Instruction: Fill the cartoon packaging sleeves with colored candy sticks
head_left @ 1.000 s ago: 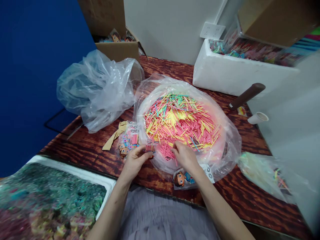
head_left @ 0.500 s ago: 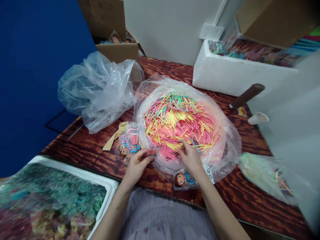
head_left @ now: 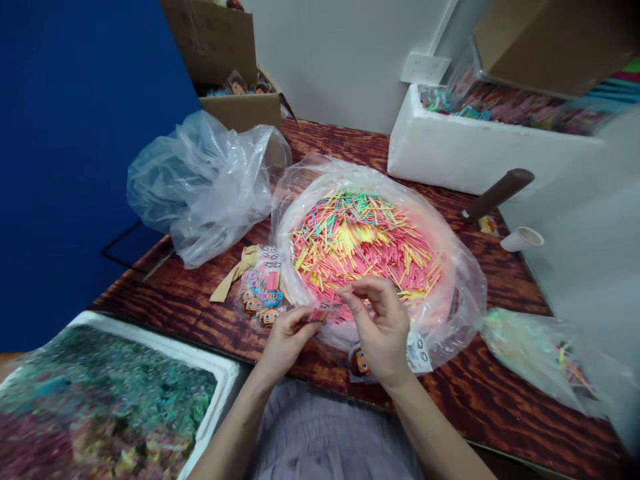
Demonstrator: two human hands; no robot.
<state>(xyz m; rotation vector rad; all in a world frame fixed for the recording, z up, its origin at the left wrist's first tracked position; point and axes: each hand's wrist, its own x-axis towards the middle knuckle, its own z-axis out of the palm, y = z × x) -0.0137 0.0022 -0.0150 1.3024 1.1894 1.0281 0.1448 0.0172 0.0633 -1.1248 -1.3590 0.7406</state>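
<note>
Pinching a small clear packet (head_left: pixel 321 313) with pink contents, the left hand (head_left: pixel 286 341) sits near seven o'clock of the heap of coloured sticks (head_left: pixel 370 250), its grip closed on the plastic. The right hand (head_left: pixel 384 330) hovers at six o'clock, thumb and forefinger nearly meeting; whether that grip has hold of a stick cannot be told. The heap lies in an open plastic bag (head_left: pixel 466 283) on the desk (head_left: pixel 505 380). Filled packets (head_left: pixel 263 293) overlap between eight and nine o'clock; a paper cup (head_left: pixel 521 240) stands at three.
</note>
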